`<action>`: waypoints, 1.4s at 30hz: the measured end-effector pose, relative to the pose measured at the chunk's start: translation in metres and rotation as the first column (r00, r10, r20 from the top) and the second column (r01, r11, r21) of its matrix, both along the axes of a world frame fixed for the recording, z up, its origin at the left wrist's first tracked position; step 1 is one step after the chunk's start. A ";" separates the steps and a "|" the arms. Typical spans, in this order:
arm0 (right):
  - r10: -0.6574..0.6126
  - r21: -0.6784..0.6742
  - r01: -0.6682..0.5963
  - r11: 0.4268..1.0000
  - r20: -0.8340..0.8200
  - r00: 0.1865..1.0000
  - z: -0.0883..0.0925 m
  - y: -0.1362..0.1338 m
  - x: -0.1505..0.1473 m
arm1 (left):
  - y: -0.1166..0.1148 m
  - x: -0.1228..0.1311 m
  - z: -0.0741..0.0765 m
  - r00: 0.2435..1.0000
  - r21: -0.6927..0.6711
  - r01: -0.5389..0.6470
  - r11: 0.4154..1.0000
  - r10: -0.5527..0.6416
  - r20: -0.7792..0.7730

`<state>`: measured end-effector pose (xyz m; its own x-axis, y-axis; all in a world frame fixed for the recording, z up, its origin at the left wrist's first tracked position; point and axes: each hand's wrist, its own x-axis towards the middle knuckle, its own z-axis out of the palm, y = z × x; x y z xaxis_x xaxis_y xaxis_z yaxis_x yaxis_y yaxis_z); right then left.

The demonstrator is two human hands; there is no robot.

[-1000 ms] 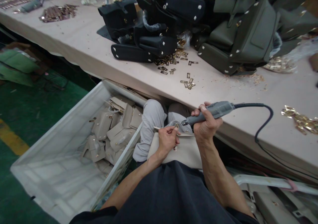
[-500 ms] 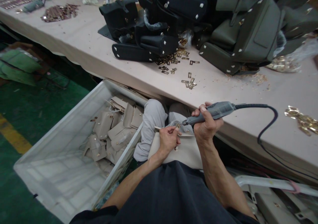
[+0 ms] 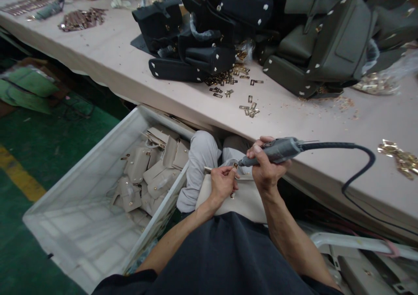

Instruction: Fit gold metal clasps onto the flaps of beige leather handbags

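A cream handbag (image 3: 241, 199) lies across my lap. My left hand (image 3: 224, 182) is closed in a pinch on a small gold metal fitting (image 3: 234, 167) at the bag's strap or flap edge. In my right hand (image 3: 268, 167) is a grey corded electric screwdriver (image 3: 277, 150), its fingers wrapped round the body. The tool's tip points left and down at the fitting, at or very close to it; I cannot tell whether they touch. Below my left fingers, a second metal piece (image 3: 232, 195) shows on the bag's front.
A white bin (image 3: 81, 164) at my left holds several cream bags. On the table (image 3: 130, 77) are black bags (image 3: 192, 64), dark green bags (image 3: 326, 55) and loose gold fittings (image 3: 251, 110). The tool's cable (image 3: 359, 149) loops right. More bags (image 3: 362, 269) lie lower right.
The screwdriver and my right hand have shifted slightly left, bringing the tip closer over the fitting. My left hand keeps its pinch. The whole view has moved a little.
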<state>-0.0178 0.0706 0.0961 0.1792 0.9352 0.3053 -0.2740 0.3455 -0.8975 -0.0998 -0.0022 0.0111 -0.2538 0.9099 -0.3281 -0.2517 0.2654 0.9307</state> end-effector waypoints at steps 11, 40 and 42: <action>0.012 -0.066 -0.005 0.998 0.111 0.994 -0.007 0.007 -0.001 | -0.001 -0.001 -0.007 1.000 0.060 0.023 0.998 -0.022 -0.012; 0.020 -0.042 -0.024 0.999 -0.089 0.996 0.033 -0.001 0.023 | -0.009 0.000 -0.005 0.995 0.140 -0.081 0.987 0.073 0.061; -0.018 -0.028 0.014 1.000 -0.130 0.991 0.050 0.007 0.050 | -0.007 -0.001 -0.003 0.995 0.137 -0.091 0.986 0.083 0.062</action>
